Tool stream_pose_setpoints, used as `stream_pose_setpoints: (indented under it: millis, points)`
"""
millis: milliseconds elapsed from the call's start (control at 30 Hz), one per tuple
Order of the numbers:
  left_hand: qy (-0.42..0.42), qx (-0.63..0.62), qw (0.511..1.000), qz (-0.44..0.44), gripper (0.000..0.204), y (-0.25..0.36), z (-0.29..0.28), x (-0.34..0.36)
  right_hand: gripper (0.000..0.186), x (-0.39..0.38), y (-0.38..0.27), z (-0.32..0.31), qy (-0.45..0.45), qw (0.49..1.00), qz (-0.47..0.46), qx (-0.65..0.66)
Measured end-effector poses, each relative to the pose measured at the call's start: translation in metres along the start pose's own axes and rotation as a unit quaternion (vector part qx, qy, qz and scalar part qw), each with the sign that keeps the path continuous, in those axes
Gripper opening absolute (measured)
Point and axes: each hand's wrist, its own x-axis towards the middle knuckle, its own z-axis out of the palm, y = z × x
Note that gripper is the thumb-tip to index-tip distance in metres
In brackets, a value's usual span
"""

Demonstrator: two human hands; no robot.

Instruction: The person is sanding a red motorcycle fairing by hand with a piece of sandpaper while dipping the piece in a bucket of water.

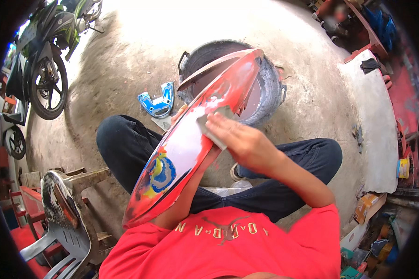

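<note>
A long, curved red motorcycle body panel (181, 139) slants across my lap, with white, blue and yellow patches where its paint is worn through. My left arm passes beneath it, and the fingers of my left hand (178, 113) curl over its far left edge; the rest of that hand is hidden. On the panel's upper face, my right hand (237, 139) presses a folded grey sheet of sandpaper (214, 138) flat, fingers together on top. The panel's far end reaches over a black tub (267, 100) of murky liquid.
A blue and white U-shaped plastic part (157, 101) lies on the concrete floor left of the tub. Motorcycles (49, 79) stand at the far left. A worn plastic chair (72, 232) is close on my left. Clutter and a cardboard box (368, 207) line the right side.
</note>
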Motion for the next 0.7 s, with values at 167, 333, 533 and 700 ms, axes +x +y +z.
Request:
stream_pose_setpoints:
  millis: [167,333,533,700]
  points:
    - [-0.162,0.012,0.985,-0.056,0.052,0.003,-0.023,0.001,0.062,-0.001,0.036,-0.003,0.025,0.996,0.077,-0.024]
    - [-0.048,-0.087,0.995,-0.009,0.052,-0.008,-0.007,0.001,0.053,0.000,0.014,-0.004,-0.012,0.999,-0.028,-0.027]
    - [-0.072,-0.033,0.997,-0.002,0.048,0.004,-0.042,0.001,0.053,-0.001,0.010,-0.001,-0.018,0.999,-0.028,-0.027]
    - [-0.169,-0.015,0.984,-0.060,0.048,0.000,0.003,0.003,0.051,0.000,0.046,-0.014,0.021,0.996,0.087,-0.018]
